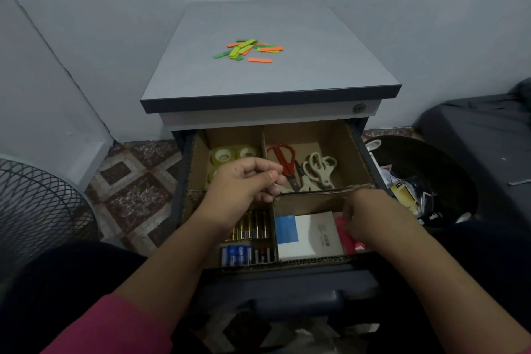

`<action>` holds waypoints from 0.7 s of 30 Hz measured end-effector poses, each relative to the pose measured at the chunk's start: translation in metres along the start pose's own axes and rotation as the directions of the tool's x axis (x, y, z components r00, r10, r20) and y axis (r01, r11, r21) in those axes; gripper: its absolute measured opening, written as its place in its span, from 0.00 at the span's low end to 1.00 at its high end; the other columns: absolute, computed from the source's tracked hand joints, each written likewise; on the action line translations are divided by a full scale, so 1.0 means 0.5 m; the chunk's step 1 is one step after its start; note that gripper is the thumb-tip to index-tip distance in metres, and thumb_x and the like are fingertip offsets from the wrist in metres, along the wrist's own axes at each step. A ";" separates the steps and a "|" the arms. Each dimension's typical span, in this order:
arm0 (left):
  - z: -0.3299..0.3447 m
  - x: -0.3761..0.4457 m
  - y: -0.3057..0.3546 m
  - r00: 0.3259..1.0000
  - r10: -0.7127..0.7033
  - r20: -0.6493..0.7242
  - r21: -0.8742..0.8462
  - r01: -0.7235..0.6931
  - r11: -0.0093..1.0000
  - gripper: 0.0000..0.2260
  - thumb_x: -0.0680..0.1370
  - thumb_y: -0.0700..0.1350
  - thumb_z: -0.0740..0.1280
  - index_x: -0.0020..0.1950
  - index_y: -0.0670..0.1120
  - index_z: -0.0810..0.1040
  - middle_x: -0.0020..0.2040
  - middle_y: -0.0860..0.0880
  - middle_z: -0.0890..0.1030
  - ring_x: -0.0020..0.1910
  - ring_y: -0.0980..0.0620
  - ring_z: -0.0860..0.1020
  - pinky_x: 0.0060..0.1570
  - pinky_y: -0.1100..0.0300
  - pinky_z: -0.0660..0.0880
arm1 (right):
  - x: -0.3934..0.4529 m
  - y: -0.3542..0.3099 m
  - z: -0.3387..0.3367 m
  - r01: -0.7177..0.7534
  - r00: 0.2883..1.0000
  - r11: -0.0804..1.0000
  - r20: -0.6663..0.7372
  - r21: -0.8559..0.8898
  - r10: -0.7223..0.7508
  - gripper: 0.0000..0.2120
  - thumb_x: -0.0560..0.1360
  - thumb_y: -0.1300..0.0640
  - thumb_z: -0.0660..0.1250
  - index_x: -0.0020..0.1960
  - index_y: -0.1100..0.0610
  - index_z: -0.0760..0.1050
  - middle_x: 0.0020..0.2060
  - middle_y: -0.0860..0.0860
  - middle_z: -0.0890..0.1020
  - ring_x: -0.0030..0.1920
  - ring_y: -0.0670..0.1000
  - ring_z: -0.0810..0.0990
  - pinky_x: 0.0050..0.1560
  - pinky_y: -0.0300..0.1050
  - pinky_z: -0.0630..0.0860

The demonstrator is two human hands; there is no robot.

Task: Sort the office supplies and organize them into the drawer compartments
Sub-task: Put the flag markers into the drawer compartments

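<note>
At 6 o'clock, nearest the viewer, the open drawer (330, 260) is seen, divided by cardboard. At 7 o'clock batteries (247, 241) are laid; at 5 o'clock a white pad (307, 234) and a red item (349, 234), which is touched by the right hand (370, 218); grasp cannot be told. The left hand (244, 184) is held loosely curled, grasping nothing visible. Beyond, tape rolls (227, 156) are noted at 11 o'clock, scissors (304, 167) at 1 o'clock. Farthest, at 12 o'clock, coloured strips (248, 49) are scattered on the cabinet top (316, 66).

Open drawer (356, 152) at frame centre, cardboard-divided, left hand (244, 184) loosely curled above tape rolls (227, 156), right hand (370, 215) on red item (349, 238) lower right, coloured strips (248, 50) on cabinet top (316, 66).
</note>
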State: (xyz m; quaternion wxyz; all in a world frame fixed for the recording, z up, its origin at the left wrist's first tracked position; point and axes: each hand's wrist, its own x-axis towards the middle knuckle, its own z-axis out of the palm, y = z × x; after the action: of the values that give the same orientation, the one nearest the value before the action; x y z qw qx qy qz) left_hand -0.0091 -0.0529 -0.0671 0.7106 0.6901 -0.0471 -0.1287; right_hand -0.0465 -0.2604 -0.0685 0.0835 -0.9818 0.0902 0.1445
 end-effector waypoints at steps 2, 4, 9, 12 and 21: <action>0.001 0.000 -0.001 1.000 0.000 0.004 0.012 0.000 1.000 0.06 0.78 0.35 0.65 0.50 0.41 0.81 0.43 0.43 0.84 0.39 0.52 0.80 0.39 0.62 0.77 | -0.001 -0.005 -0.007 0.009 0.998 0.988 0.058 0.153 -0.018 0.07 0.76 0.55 0.66 0.40 0.51 0.79 0.37 0.51 0.82 0.33 0.48 0.78 0.32 0.39 0.74; 0.002 0.000 -0.003 1.000 -0.001 0.007 0.023 0.001 1.000 0.06 0.78 0.35 0.65 0.50 0.42 0.81 0.43 0.44 0.84 0.39 0.52 0.80 0.39 0.62 0.77 | -0.001 -0.015 -0.006 -0.029 0.992 0.952 0.129 0.304 -0.011 0.07 0.74 0.60 0.66 0.40 0.49 0.76 0.35 0.52 0.83 0.28 0.49 0.77 0.32 0.40 0.76; 0.002 0.000 -0.004 1.000 0.001 0.010 0.014 -0.001 1.000 0.06 0.78 0.35 0.64 0.49 0.42 0.81 0.43 0.43 0.84 0.39 0.52 0.80 0.39 0.62 0.77 | 0.010 -0.017 0.022 0.012 0.990 0.987 0.136 0.158 -0.034 0.14 0.68 0.58 0.72 0.51 0.45 0.78 0.45 0.48 0.80 0.42 0.48 0.80 0.46 0.43 0.79; 0.001 0.001 -0.005 1.000 0.002 0.009 0.010 -0.002 1.000 0.06 0.78 0.35 0.65 0.50 0.41 0.81 0.43 0.44 0.84 0.39 0.52 0.80 0.39 0.62 0.77 | 0.007 -0.017 0.022 0.054 0.987 0.994 0.143 0.093 -0.067 0.15 0.68 0.54 0.74 0.53 0.43 0.78 0.51 0.47 0.79 0.47 0.49 0.80 0.49 0.45 0.78; 0.001 0.003 -0.009 1.000 0.004 0.024 0.024 -0.005 1.000 0.06 0.78 0.35 0.65 0.50 0.42 0.81 0.43 0.44 0.84 0.40 0.52 0.80 0.41 0.60 0.77 | 0.015 -0.054 0.044 0.164 0.983 0.981 0.069 0.106 -0.172 0.13 0.69 0.47 0.72 0.53 0.46 0.78 0.52 0.48 0.80 0.52 0.50 0.79 0.52 0.45 0.77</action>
State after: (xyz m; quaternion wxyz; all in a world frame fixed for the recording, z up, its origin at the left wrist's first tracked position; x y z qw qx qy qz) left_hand -0.0083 -0.0541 -0.0717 0.7020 0.6968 -0.0588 -0.1348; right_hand -0.0401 -0.2313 -0.0879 0.1478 -0.9742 0.0108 0.1704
